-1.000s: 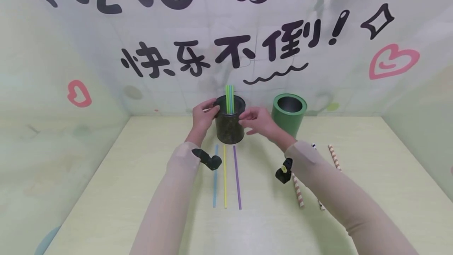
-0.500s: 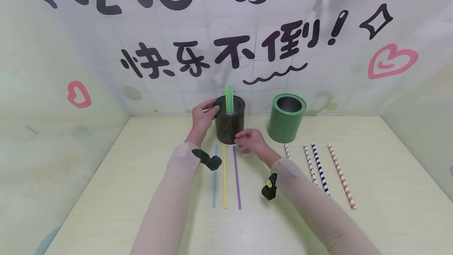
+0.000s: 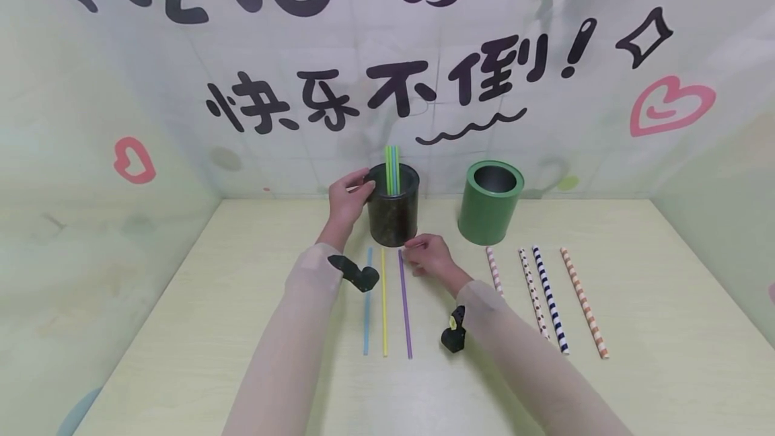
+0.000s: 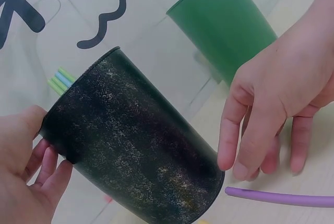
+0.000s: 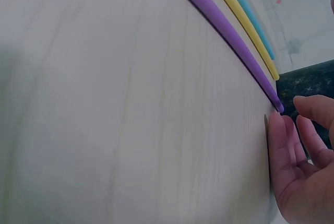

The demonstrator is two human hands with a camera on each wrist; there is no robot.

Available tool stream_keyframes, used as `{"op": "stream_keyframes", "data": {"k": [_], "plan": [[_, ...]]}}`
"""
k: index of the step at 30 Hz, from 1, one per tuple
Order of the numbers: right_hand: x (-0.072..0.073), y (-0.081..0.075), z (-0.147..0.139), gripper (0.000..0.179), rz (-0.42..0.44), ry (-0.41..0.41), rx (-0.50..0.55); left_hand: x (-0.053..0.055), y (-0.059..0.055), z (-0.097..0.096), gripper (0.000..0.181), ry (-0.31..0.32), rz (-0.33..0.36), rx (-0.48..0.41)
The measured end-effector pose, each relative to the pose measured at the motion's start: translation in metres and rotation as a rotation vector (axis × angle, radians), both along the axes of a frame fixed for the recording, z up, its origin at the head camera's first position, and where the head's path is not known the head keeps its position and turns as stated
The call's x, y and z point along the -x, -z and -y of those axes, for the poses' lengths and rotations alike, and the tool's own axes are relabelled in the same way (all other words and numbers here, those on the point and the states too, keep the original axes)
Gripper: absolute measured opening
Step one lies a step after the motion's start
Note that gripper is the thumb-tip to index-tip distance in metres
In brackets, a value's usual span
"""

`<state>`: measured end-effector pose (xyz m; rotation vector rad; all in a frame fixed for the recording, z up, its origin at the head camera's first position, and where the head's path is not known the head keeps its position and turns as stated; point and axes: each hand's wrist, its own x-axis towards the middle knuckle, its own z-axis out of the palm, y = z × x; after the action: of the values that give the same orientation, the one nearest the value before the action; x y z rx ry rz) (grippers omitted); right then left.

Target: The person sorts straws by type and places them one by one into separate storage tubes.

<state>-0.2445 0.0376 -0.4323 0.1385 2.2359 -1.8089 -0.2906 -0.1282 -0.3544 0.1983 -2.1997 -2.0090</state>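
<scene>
A dark, speckled can point(image 3: 392, 221) stands upright near the back wall, with several green and blue straws point(image 3: 393, 170) rising from it. My left hand point(image 3: 348, 204) grips the can at its left rim, thumb near the top and fingers against the side. Three thin straws lie on the table before the can: a blue straw point(image 3: 367, 318), a yellow straw point(image 3: 384, 308) and a purple straw point(image 3: 406, 308). My right hand point(image 3: 431, 254) is low at the purple straw's far end. In the right wrist view its thumb and fingers are apart, with nothing pinched between them.
To the right stands a green can point(image 3: 489, 210) with no straws showing above its rim. Several striped and dotted straws lie before it, among them a navy-striped straw point(image 3: 551, 301) and an orange-striped straw point(image 3: 584, 301). A printed cloth wall point(image 3: 290, 167) closes the table's back.
My right hand has come down from beside the can's rim to the purple straw's far end, uncovering the striped straws on the right. My left hand has stayed on the can.
</scene>
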Motion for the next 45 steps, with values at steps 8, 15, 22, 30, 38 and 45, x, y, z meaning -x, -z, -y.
{"op": "stream_keyframes", "data": {"k": [8,15,22,30,38,45], "plan": [[-0.001,0.0,0.006,0.022,-0.032,-0.036,-0.105,0.001,0.001,0.001,0.035,0.0,-0.003,0.001],[-0.003,0.0,0.009,0.024,-0.064,-0.06,-0.189,0.002,0.001,0.0,0.035,-0.005,-0.008,-0.001],[-0.004,0.001,0.011,0.025,-0.075,-0.041,-0.207,0.001,0.002,0.0,0.036,0.0,-0.011,0.004],[-0.005,0.0,0.015,0.025,-0.095,-0.015,-0.243,0.002,0.001,0.0,0.036,0.001,-0.006,0.009],[-0.001,0.002,0.018,0.028,-0.048,-0.011,-0.236,0.001,0.001,0.0,0.033,-0.007,-0.018,0.007],[0.001,0.007,0.016,0.024,-0.076,-0.013,-0.202,0.0,0.001,0.001,0.034,-0.002,-0.015,0.002]]}}
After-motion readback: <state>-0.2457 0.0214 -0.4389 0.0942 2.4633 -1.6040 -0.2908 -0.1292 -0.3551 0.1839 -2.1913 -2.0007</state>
